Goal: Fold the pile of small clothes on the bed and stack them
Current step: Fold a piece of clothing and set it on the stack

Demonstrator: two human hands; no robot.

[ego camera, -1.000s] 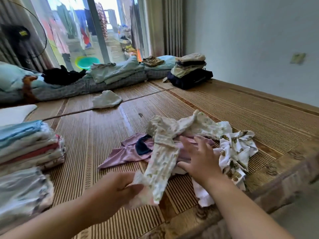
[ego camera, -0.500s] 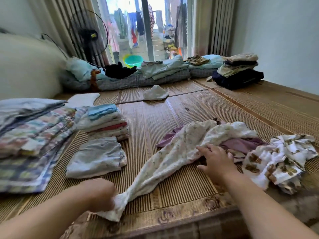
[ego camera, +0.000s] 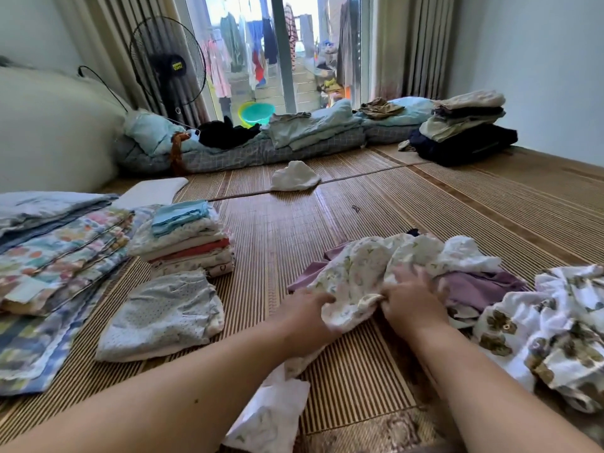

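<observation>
A cream leaf-print baby garment lies bunched on the bamboo mat, one end trailing toward me under my left arm. My left hand grips its near fold. My right hand pinches the fabric beside it. Under the garment lies a mauve piece. A white top with brown flowers is crumpled to the right. A stack of folded small clothes stands at the left, and a folded pale blue dotted piece lies in front of it.
Folded patterned blankets lie at the far left. A white cloth sits mid-mat. Bedding lines the far edge, with a dark clothes pile at back right and a fan by the window.
My left hand moved right along the cream garment and now grips it next to my right hand. The garment went from stretched out to bunched. The view shifted slightly.
</observation>
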